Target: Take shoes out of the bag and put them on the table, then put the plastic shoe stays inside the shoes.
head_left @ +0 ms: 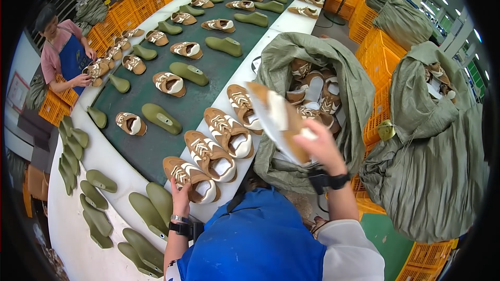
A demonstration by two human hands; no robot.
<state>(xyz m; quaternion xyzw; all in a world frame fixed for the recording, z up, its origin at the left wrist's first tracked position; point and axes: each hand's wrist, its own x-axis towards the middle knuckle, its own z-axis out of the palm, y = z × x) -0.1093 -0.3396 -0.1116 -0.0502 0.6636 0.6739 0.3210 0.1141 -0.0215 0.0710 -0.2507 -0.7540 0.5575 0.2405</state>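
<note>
Brown shoe uppers with white stripes and laces lie in a row along the white table edge. My left hand (180, 199) is closed on the side of the nearest shoe upper (183, 170), at the row's near end. My right hand (322, 144) grips another brown and white shoe upper (276, 117) at one end, holding it raised between the row and an open green sack (341, 67). That upper is smeared by motion, and its pale underside faces left. Inside the sack lie several more uppers (313, 87), partly hidden by its folds.
A dark green conveyor belt (112, 119) carries shoe uppers and olive-green shoe lasts (162, 118). More lasts (143, 247) lie on the white tabletop at left. Across the belt, a person (65, 54) handles uppers. Another filled sack (422, 166) and orange crates (380, 62) stand at right.
</note>
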